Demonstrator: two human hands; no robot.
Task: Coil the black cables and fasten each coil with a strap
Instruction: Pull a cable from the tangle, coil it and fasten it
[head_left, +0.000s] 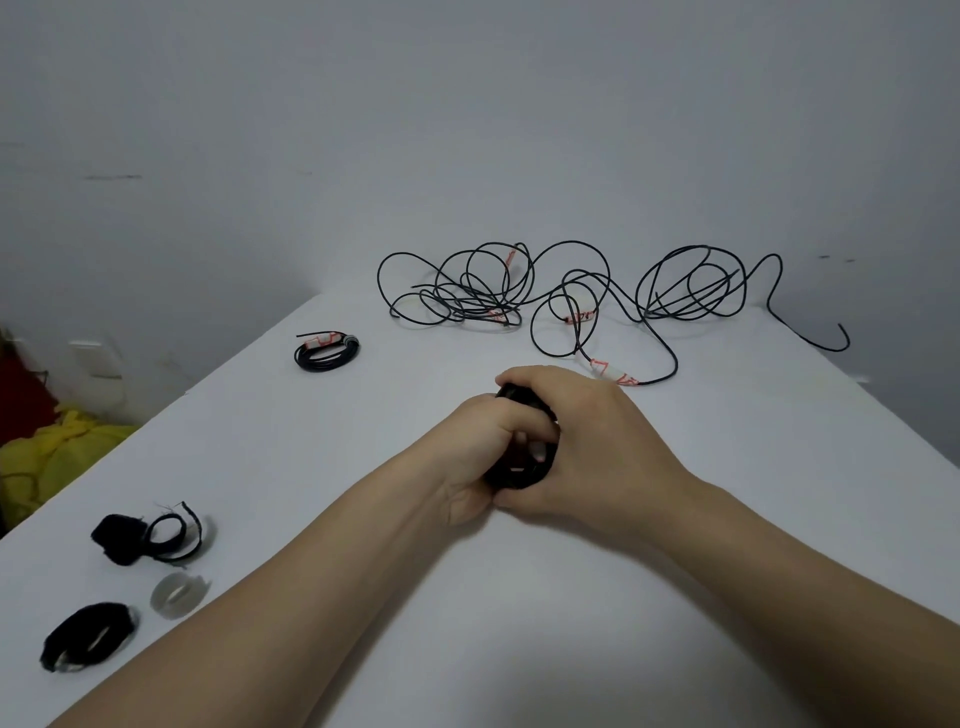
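Note:
Both hands meet at the table's middle around a small black cable coil (521, 472). My left hand (480, 452) grips it from the left, and my right hand (587, 441) curls over it from the right, hiding most of it. Whether a strap is on this coil cannot be told. Loose black cables (571, 291) with white, red-marked tags sprawl tangled along the far edge. A finished coil (327, 353) with a grey strap lies at the far left. Black straps (140, 535) (88, 634) and a grey strap (176, 595) lie near left.
The white table (675, 597) runs from the near edge to a grey wall. Its left edge drops off diagonally; beyond it sit yellow cloth (57, 457) and a wall socket (96, 358). A loose cable end (810, 332) trails toward the right edge.

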